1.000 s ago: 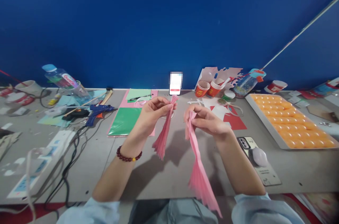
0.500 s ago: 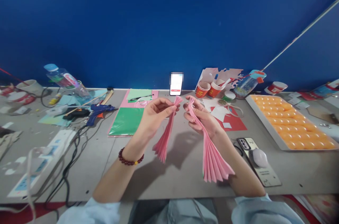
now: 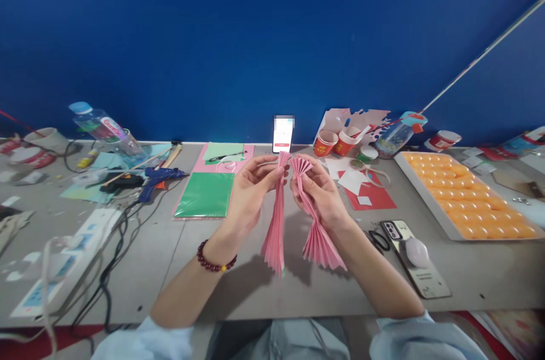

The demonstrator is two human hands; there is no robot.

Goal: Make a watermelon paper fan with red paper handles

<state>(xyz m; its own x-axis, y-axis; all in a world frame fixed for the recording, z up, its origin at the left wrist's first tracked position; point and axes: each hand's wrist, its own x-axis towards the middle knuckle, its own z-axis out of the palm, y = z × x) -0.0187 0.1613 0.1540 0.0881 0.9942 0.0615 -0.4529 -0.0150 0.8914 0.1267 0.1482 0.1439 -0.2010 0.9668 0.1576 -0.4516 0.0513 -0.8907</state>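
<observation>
Pinched between thumb and fingers of my left hand [image 3: 254,187] is a pleated pink paper fan [image 3: 275,229], hanging down narrow, with a bit of green at its lower edge. My right hand [image 3: 320,192] grips a second pleated pink paper fan [image 3: 322,249]. Its short top end spreads above my fingers, and its longer part flares out below them. Both fans are held up over the table, their top ends close together. My fingers cover the middle of each.
A green paper pack [image 3: 204,194] lies left of my hands, near a blue glue gun [image 3: 159,178] and a power strip [image 3: 70,263]. A lit phone [image 3: 283,134] stands ahead. On the right are red paper cups [image 3: 326,143], another phone [image 3: 415,260] and a tray of orange balls [image 3: 464,192].
My right hand has turned its fan, so the short top end shows spread and the lower part hangs nearer the left fan. The left fan has swung more upright.
</observation>
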